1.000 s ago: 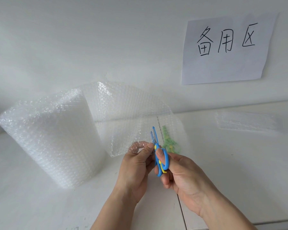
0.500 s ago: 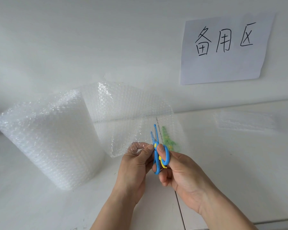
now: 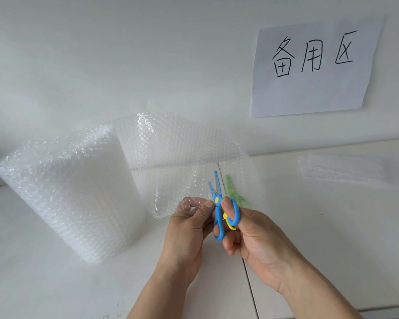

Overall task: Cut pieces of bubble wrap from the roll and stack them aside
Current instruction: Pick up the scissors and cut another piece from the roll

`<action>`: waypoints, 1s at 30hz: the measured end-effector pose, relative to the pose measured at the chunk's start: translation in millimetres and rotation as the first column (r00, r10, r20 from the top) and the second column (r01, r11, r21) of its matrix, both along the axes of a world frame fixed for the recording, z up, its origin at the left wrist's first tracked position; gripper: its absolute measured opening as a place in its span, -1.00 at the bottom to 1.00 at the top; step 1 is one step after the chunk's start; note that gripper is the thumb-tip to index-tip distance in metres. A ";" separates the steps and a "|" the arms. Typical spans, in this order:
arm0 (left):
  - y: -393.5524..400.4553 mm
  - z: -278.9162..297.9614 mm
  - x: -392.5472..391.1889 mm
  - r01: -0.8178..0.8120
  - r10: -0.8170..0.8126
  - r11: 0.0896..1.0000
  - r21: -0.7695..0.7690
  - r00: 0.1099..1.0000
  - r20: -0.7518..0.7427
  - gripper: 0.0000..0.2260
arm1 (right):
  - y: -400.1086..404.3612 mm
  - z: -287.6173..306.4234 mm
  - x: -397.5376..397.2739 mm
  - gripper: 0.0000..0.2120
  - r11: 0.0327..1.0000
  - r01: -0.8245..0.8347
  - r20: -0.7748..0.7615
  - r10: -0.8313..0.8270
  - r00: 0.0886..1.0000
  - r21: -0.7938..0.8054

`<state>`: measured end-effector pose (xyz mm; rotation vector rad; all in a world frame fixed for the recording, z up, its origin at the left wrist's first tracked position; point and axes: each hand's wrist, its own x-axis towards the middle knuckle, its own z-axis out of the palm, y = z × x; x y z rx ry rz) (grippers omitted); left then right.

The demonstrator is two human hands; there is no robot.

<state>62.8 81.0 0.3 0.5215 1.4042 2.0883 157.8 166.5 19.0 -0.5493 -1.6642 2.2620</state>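
Blue plastic scissors (image 3: pixel 219 203) with a yellow pivot sit in the right hand (image 3: pixel 258 245), thumb through one loop and fingers clenched around the other; the blades stand slightly parted, tips pointing away. The left hand (image 3: pixel 187 236) pinches the near edge of the loose bubble wrap sheet (image 3: pixel 182 162) between thumb and fingers, just beside the blades. That sheet runs back to the big roll (image 3: pixel 69 192) standing on the white table (image 3: pixel 55 284) at the left. A flat pile of cut pieces (image 3: pixel 341 169) lies well apart at the right, below a paper sign (image 3: pixel 316 65) on the wall. Something green (image 3: pixel 233 192) shows through the sheet.
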 end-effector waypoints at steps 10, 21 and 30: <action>-1.0 -6.3 -3.8 -0.028 0.021 0.997 -0.074 0.996 -0.086 -0.83 | -7.6 0.9 3.7 -0.51 0.999 -0.023 0.040 0.021 0.999 0.037; 0.5 -11.8 -8.3 0.053 -0.063 0.996 -0.075 0.987 -0.149 -0.64 | -2.4 2.0 -0.7 -0.41 0.999 0.036 0.055 -0.038 0.998 0.032; 2.0 -17.7 -9.7 -0.017 0.000 0.995 -0.096 0.985 -0.174 -0.73 | -1.5 1.8 -2.8 -0.56 0.996 0.085 0.008 -0.085 0.996 0.026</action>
